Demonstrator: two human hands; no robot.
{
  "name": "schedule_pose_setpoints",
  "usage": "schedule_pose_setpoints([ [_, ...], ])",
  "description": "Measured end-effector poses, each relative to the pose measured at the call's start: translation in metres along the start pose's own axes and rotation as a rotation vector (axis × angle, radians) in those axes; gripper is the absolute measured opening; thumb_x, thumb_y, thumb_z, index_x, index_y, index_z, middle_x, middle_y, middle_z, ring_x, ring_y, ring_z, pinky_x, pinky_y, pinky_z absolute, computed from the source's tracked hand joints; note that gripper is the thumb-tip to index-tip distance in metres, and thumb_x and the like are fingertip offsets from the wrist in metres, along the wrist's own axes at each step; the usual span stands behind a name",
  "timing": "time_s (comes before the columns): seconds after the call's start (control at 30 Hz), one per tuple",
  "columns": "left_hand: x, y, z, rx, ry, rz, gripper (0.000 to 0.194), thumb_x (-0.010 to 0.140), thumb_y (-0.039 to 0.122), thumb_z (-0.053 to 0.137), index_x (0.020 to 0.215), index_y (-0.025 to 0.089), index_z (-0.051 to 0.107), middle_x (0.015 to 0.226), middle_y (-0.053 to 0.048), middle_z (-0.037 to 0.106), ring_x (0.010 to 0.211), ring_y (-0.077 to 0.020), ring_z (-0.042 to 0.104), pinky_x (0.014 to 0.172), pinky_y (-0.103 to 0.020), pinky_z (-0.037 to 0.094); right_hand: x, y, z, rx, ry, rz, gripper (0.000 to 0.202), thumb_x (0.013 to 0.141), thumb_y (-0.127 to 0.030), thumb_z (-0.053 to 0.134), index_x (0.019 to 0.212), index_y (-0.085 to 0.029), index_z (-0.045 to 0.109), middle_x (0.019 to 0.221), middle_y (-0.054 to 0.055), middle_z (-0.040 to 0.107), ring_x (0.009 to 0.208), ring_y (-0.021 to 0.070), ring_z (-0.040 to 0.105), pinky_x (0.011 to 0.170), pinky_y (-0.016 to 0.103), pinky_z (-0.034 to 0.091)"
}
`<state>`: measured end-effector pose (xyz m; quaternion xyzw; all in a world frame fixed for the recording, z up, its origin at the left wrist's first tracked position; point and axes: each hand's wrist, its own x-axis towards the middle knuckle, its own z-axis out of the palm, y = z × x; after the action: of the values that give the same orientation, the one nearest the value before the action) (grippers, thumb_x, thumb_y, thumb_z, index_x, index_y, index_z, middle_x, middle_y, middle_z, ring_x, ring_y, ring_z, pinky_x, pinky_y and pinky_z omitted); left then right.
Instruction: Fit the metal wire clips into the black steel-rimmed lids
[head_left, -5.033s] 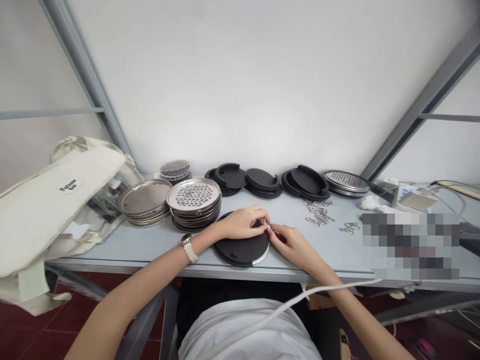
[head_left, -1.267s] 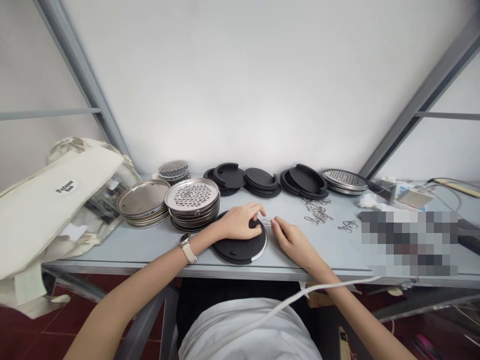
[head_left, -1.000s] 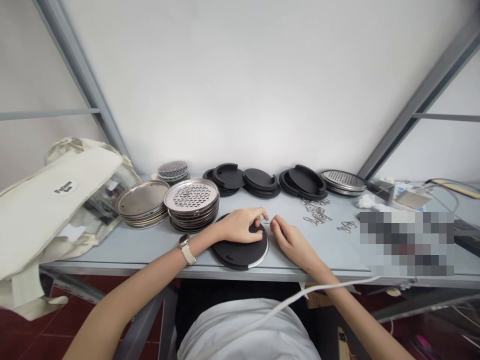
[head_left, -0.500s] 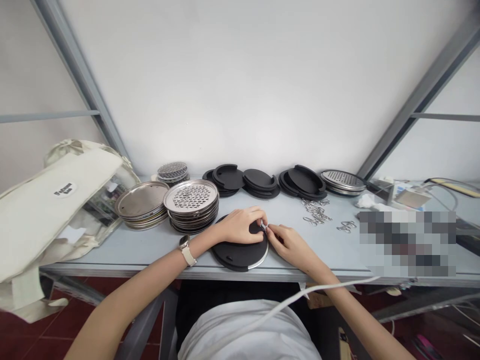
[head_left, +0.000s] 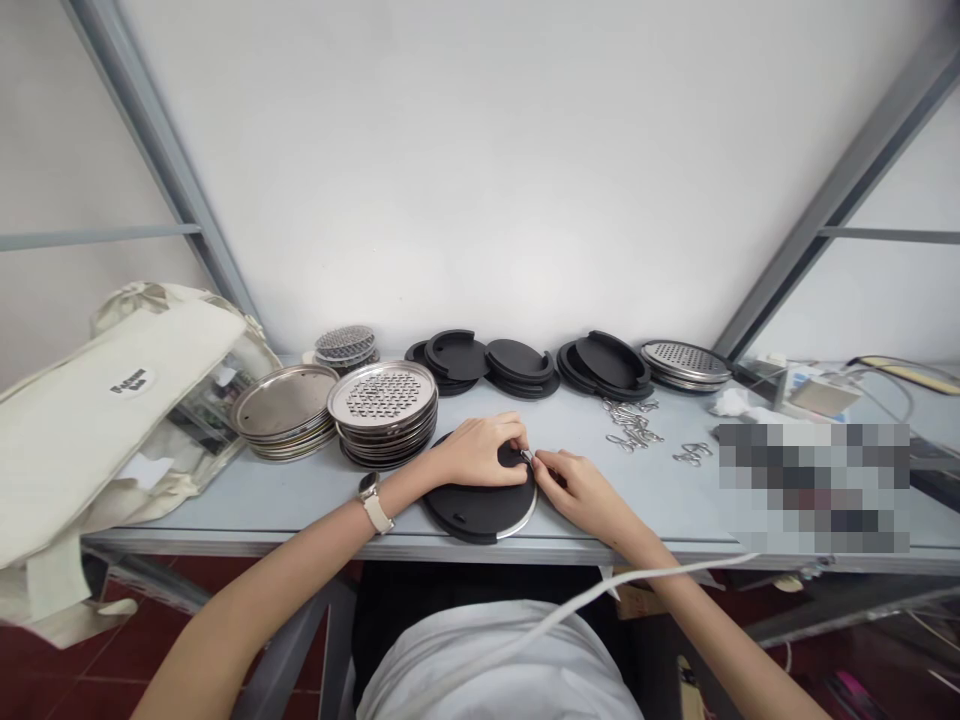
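A round black disc [head_left: 472, 510] with a silver rim along its right side lies at the table's front edge. My left hand [head_left: 484, 450] rests over its upper part, thumb and fingers curled around the disc's upper right area. At that edge is a small shiny metal clip [head_left: 527, 456], with the fingertips of both hands at it. My right hand [head_left: 574, 485] pinches the clip from the right. Several similar metal clips [head_left: 634, 425] lie loose on the table, right of and beyond my hands.
Stacked metal grater discs [head_left: 384, 398] and plain metal discs [head_left: 285, 397] stand at left, beside a cream bag [head_left: 112, 400]. Black discs [head_left: 517, 360] and more graters [head_left: 686, 360] line the wall. A white cable [head_left: 600, 590] crosses in front of me.
The fingers of my left hand have shifted very slightly at the clip. Otherwise both hands and the disc hold their places.
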<state>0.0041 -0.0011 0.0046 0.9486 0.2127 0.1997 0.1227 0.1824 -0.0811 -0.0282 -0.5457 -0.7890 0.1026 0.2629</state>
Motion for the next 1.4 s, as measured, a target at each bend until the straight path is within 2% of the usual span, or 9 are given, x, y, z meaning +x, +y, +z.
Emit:
schedule_pose_setpoints([
  [0.3,0.0005,-0.001,-0.0004,-0.078,0.002,0.012,0.015,0.073,0.027,0.061,0.084,0.018,0.058,0.084,0.002,0.054,0.069,-0.0104,0.05,0.061,-0.02,0.037,0.0005,-0.0018,-0.0007,-0.005,0.011,-0.008,0.031,0.095,-0.025,0.033,0.067,-0.021,0.047,0.06,0.0,0.054,0.06,0.0158,0.051,0.058,0.025,0.034],
  [0.83,0.0012,-0.004,0.0017,-0.149,0.016,0.025,0.015,0.07,0.024,0.063,0.08,0.017,0.055,0.079,0.002,0.05,0.068,-0.0099,0.048,0.061,-0.02,0.037,0.0003,-0.0019,0.0014,-0.008,0.054,0.031,0.029,0.095,-0.028,0.034,0.067,-0.022,0.039,0.057,-0.002,0.048,0.053,0.0144,0.047,0.053,0.024,0.031],
  [1.03,0.0014,-0.0024,-0.0004,-0.154,-0.014,0.01,0.01,0.073,0.021,0.058,0.083,0.017,0.059,0.082,0.001,0.052,0.069,-0.0101,0.049,0.064,-0.02,0.039,-0.0004,-0.001,-0.0012,0.064,0.12,0.052,0.029,0.094,-0.028,0.033,0.067,-0.022,0.041,0.056,-0.003,0.047,0.051,0.0129,0.043,0.052,0.024,0.031],
  [1.23,0.0012,-0.0012,-0.0013,-0.143,0.016,0.003,0.024,0.071,0.017,0.058,0.095,0.019,0.057,0.082,0.002,0.054,0.073,-0.0119,0.051,0.068,-0.022,0.041,0.0002,0.0007,-0.0011,0.083,0.154,0.065,0.029,0.095,-0.03,0.033,0.069,-0.022,0.041,0.056,-0.004,0.046,0.049,0.0124,0.042,0.052,0.024,0.031],
  [1.4,0.0003,0.0006,-0.0012,-0.183,-0.009,0.003,0.029,0.071,0.017,0.058,0.1,0.02,0.054,0.083,0.002,0.056,0.067,-0.0101,0.05,0.066,-0.021,0.041,0.0004,0.0027,0.0007,0.098,0.149,0.072,0.027,0.096,-0.03,0.031,0.072,-0.023,0.04,0.058,-0.003,0.048,0.051,0.0136,0.046,0.053,0.024,0.033],
])
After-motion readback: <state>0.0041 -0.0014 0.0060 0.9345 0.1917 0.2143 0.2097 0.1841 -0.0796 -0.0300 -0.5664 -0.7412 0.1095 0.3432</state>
